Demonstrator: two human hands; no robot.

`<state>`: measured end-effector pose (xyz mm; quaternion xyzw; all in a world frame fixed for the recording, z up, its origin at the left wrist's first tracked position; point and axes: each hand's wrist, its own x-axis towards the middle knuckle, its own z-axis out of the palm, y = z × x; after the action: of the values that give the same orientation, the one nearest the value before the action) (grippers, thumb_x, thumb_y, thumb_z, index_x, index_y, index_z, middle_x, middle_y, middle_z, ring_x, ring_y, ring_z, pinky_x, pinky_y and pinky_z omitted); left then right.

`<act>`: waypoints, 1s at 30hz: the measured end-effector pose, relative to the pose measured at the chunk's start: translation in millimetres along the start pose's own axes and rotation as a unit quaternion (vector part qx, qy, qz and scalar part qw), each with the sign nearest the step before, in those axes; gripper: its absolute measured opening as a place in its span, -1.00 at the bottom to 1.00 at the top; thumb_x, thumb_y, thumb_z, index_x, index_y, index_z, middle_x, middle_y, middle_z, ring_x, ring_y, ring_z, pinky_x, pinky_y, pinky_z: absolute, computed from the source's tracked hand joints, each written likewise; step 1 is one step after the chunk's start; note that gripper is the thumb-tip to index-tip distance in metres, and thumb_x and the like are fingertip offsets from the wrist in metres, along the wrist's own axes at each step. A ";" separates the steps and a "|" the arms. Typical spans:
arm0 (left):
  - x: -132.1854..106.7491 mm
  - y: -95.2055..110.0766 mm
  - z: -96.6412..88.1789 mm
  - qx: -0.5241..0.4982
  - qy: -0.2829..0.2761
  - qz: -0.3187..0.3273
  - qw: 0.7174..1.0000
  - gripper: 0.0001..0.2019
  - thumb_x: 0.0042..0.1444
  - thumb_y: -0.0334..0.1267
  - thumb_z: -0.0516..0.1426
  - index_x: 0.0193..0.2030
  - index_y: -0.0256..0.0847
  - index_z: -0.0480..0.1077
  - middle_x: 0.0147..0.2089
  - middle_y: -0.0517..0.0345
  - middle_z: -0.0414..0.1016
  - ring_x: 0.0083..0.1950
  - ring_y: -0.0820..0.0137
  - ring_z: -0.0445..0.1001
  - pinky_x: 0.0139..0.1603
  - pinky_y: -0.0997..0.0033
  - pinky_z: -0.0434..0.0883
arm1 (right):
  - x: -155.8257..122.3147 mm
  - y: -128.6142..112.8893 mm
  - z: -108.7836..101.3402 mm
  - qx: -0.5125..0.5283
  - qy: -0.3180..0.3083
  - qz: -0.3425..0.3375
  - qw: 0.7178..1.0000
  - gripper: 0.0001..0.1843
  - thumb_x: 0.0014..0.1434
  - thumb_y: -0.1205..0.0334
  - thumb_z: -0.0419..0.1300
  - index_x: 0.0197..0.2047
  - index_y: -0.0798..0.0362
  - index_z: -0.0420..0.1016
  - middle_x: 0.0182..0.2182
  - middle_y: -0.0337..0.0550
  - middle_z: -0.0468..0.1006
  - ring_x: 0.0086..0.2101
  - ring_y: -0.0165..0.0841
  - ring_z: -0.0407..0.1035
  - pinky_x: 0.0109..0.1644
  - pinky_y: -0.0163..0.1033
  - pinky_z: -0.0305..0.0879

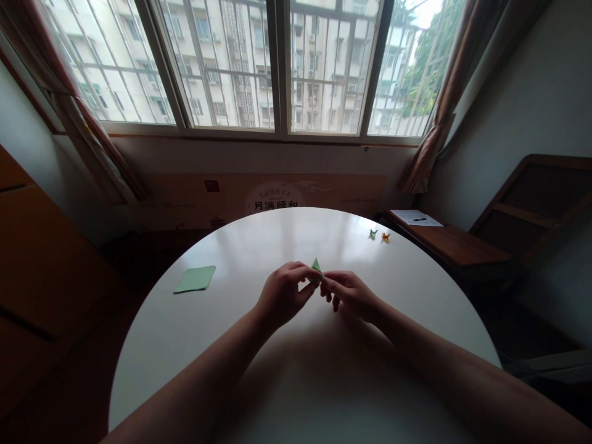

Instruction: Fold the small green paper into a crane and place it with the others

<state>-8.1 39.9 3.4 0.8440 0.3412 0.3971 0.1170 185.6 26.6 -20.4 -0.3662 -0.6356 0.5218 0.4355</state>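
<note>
Over the middle of a round white table (240, 246), my left hand (283, 291) and my right hand (349, 295) meet, both pinching a small folded piece of green paper (316, 266). Only a pointed tip of the paper shows above my fingers; the rest is hidden. A flat stack of green paper squares (195, 279) lies on the table to the left of my left hand. Two tiny folded paper figures, one green (372, 234) and one orange (385, 237), stand near the table's far right edge.
A large barred window (277, 68) with curtains at both sides fills the back wall. A wooden side table (456, 243) with a sheet of paper and a pen (420, 218) stands at the right. Wooden furniture (41, 259) lines the left.
</note>
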 end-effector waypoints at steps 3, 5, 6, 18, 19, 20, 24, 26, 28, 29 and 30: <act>-0.6 2.1 0.0 0.002 0.010 0.003 1.000 -0.83 0.16 -0.41 0.22 -0.16 -0.12 0.58 -0.21 0.10 0.60 -0.23 0.33 0.54 -0.22 0.37 0.48 | 0.5 -2.2 1.7 0.011 0.013 -0.001 1.000 -0.60 0.19 -0.09 0.21 -0.25 0.12 0.58 -0.49 -0.18 0.43 -0.48 -0.39 0.30 -0.57 -0.35 0.27; -1.1 2.9 -0.4 -0.007 0.021 0.006 1.000 -0.82 0.17 -0.42 0.20 -0.14 -0.12 0.58 -0.19 0.09 0.58 -0.22 0.34 0.54 -0.26 0.41 0.49 | 0.7 -3.8 2.5 0.016 0.021 -0.004 1.000 -0.63 0.20 -0.05 0.20 -0.26 0.12 0.57 -0.49 -0.18 0.42 -0.48 -0.39 0.30 -0.56 -0.35 0.27; -1.2 3.2 -0.6 -0.011 0.028 0.005 1.000 -0.82 0.17 -0.41 0.20 -0.15 -0.11 0.58 -0.17 0.08 0.57 -0.21 0.35 0.53 -0.29 0.44 0.48 | 0.8 -4.6 2.8 0.020 0.025 -0.005 0.999 -0.66 0.20 -0.03 0.19 -0.27 0.12 0.56 -0.49 -0.18 0.42 -0.48 -0.39 0.30 -0.56 -0.35 0.27; 1.3 -2.8 6.3 -0.237 0.005 -0.120 0.964 -0.78 0.11 -0.28 0.25 -0.10 -0.25 0.58 -0.20 0.00 0.60 -0.25 0.31 0.54 -0.51 0.51 0.46 | 1.1 -3.9 1.4 0.074 0.060 0.010 0.995 -0.78 0.17 0.09 0.18 -0.29 0.09 0.48 -0.48 -0.20 0.43 -0.47 -0.39 0.33 -0.57 -0.36 0.28; 1.9 -2.9 6.3 -0.246 0.006 -0.131 0.960 -0.78 0.10 -0.27 0.26 -0.11 -0.27 0.58 -0.21 -0.01 0.61 -0.25 0.30 0.53 -0.51 0.50 0.47 | 1.9 -2.1 1.3 0.069 0.067 0.003 0.995 -0.78 0.17 0.09 0.19 -0.23 0.08 0.47 -0.48 -0.22 0.43 -0.48 -0.39 0.33 -0.58 -0.37 0.28; 2.4 -2.6 6.2 -0.255 0.007 -0.140 0.957 -0.77 0.09 -0.26 0.26 -0.13 -0.29 0.59 -0.23 -0.02 0.61 -0.26 0.29 0.52 -0.52 0.49 0.47 | 2.6 -0.1 1.1 0.063 0.075 -0.007 0.995 -0.76 0.17 0.10 0.20 -0.16 0.07 0.44 -0.46 -0.24 0.43 -0.48 -0.39 0.33 -0.59 -0.37 0.29; 3.8 -0.4 5.5 -0.280 0.001 -0.168 0.945 -0.74 0.06 -0.23 0.27 -0.14 -0.32 0.59 -0.23 -0.05 0.60 -0.26 0.28 0.51 -0.56 0.49 0.47 | 3.7 6.5 0.1 0.022 0.099 -0.070 0.992 -0.64 0.18 0.13 0.25 0.02 -0.05 0.32 -0.32 -0.26 0.45 -0.45 -0.39 0.39 -0.59 -0.36 0.34; 3.7 -0.1 6.0 -0.292 -0.008 -0.176 0.940 -0.72 0.05 -0.23 0.27 -0.12 -0.32 0.59 -0.23 -0.05 0.60 -0.25 0.28 0.50 -0.55 0.50 0.47 | 3.2 7.7 -0.5 -0.012 0.106 -0.095 0.990 -0.66 0.19 0.16 0.25 0.02 -0.07 0.33 -0.24 -0.23 0.45 -0.42 -0.39 0.43 -0.59 -0.37 0.36; 3.6 -0.4 6.9 -0.304 -0.011 -0.185 0.934 -0.71 0.04 -0.23 0.28 -0.11 -0.32 0.60 -0.23 -0.05 0.61 -0.26 0.29 0.50 -0.55 0.50 0.47 | 2.6 7.6 -1.0 -0.041 0.108 -0.109 0.987 -0.72 0.20 0.19 0.24 -0.01 -0.08 0.37 -0.17 -0.20 0.46 -0.39 -0.38 0.46 -0.59 -0.39 0.35; 3.8 -0.6 7.2 -0.311 -0.011 -0.189 0.931 -0.71 0.04 -0.23 0.29 -0.11 -0.32 0.60 -0.24 -0.05 0.62 -0.28 0.30 0.50 -0.55 0.50 0.46 | 2.5 7.2 -1.2 -0.049 0.108 -0.113 0.987 -0.75 0.21 0.20 0.23 -0.03 -0.07 0.39 -0.14 -0.19 0.47 -0.39 -0.38 0.47 -0.59 -0.39 0.35; 4.0 -0.7 7.5 -0.319 -0.010 -0.192 0.928 -0.71 0.03 -0.23 0.29 -0.11 -0.33 0.60 -0.26 -0.04 0.62 -0.29 0.31 0.50 -0.55 0.50 0.46 | 2.4 6.9 -1.3 -0.051 0.107 -0.113 0.987 -0.77 0.21 0.21 0.22 -0.04 -0.06 0.41 -0.13 -0.18 0.48 -0.38 -0.37 0.48 -0.60 -0.39 0.35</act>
<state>-1.0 43.7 0.5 0.6842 0.3511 0.4464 0.4575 186.1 30.5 -26.6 -0.3674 -0.6486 0.3942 0.5376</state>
